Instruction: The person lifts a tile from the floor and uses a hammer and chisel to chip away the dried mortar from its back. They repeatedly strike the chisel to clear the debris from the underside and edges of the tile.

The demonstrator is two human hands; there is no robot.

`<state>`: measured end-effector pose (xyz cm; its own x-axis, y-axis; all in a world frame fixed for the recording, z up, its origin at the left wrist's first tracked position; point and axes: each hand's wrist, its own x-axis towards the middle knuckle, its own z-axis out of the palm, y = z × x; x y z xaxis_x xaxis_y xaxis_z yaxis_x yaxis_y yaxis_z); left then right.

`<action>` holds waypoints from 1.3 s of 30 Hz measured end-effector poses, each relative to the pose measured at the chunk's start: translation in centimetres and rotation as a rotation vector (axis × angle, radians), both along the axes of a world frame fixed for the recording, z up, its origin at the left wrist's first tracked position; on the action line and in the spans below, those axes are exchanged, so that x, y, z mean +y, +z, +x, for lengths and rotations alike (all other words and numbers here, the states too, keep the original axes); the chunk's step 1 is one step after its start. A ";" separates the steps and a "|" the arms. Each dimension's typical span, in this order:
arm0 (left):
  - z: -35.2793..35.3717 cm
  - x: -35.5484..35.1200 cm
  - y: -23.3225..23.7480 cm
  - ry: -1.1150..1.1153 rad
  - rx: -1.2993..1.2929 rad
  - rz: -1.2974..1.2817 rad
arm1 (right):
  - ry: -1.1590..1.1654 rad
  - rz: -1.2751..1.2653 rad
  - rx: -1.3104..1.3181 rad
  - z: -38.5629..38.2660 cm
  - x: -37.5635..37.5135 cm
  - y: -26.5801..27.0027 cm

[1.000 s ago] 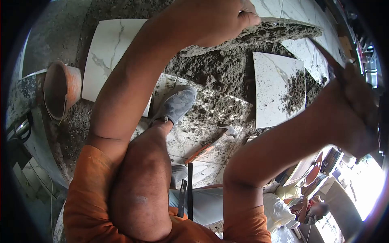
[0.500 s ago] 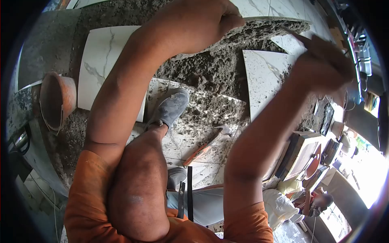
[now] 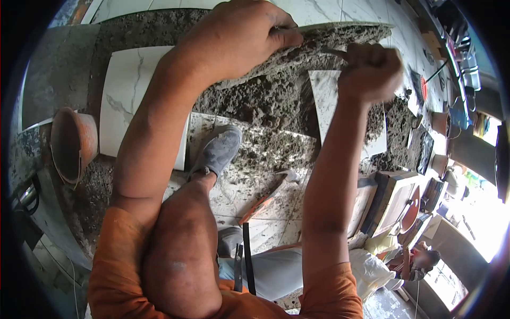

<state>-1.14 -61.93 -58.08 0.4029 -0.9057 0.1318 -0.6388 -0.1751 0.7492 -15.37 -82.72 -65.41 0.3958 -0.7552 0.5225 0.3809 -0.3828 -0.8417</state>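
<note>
My left hand (image 3: 249,40) is closed on the edge of a tile (image 3: 353,34) that is tilted up, its back coated with rough grey mortar. In my right hand (image 3: 372,72) is a trowel, mostly hidden by the fist; its narrow dark blade (image 3: 334,52) points left, close to the mortar on the tile's back. Below lies a bed of loose, crumbly mortar (image 3: 265,101). A white marbled tile (image 3: 125,101) sits to its left, and another, mortar-specked tile (image 3: 323,87) lies under my right forearm.
A claw hammer (image 3: 263,204) with an orange handle lies on dirty floor tiles near my shoe (image 3: 218,149). An orange-brown bucket (image 3: 90,135) stands tipped at left. Framed boxes (image 3: 390,204) stand at right. Another person (image 3: 409,263) sits at lower right.
My right hand has swung left with the trowel, bringing it from beyond the tile's right end to its mortar-covered back. My left hand still grips the tile, shifted slightly left in view.
</note>
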 end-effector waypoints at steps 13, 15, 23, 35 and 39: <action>1.0 -0.5 -3.1 0.055 -0.287 0.011 | 0.007 0.095 -0.185 -0.1 -2.0 5.0; 1.0 -0.4 -3.0 0.081 -0.248 0.031 | -0.182 0.015 -0.230 -1.2 -1.0 8.0; 1.3 -0.6 -3.4 -0.002 -0.199 -0.028 | 0.093 0.085 -0.159 0.6 -3.6 7.7; 0.7 -0.4 -3.0 0.059 -0.188 0.033 | 0.023 0.080 -0.200 0.4 -3.4 9.5; 0.3 -0.5 -2.4 0.056 -0.143 0.099 | -0.439 -0.644 -0.164 -0.3 -10.1 6.8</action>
<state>-0.79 -62.40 -60.52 0.4366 -0.8938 0.1025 -0.7248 -0.2819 0.6287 -15.62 -92.82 -58.65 0.0122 -0.3536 0.9353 0.1826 -0.9189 -0.3497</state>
